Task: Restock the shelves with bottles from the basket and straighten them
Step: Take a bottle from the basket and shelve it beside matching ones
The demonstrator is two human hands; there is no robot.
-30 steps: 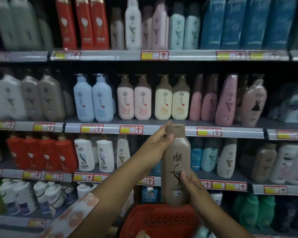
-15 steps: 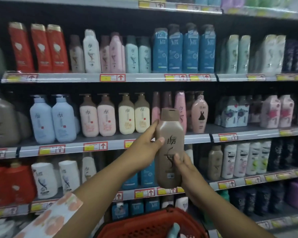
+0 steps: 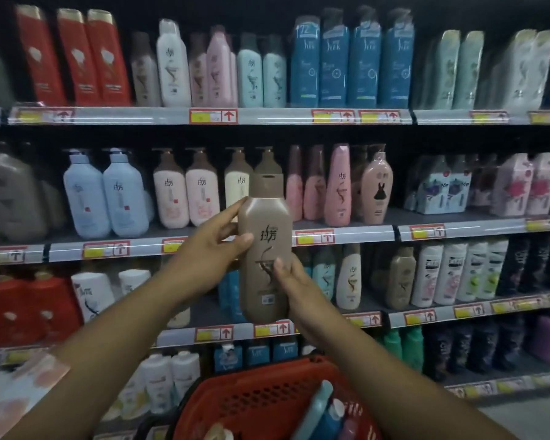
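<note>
Clasping brown bottle (image 3: 264,249), both hands

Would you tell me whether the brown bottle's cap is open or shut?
Shut: the flip cap sits flush atop the brown bottle.

Both forearms bare; left hand (image 3: 204,249) and right hand (image 3: 294,281) ungloved, no rings showing; a pale floral-print sleeve (image 3: 19,392) at 8 o'clock

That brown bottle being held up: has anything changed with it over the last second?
The brown bottle has risen from in front of the lower shelves to the middle shelf, and the view tilted upward. The grip stayed the same: left hand near its shoulder, right hand lower down, above the red basket.
</note>
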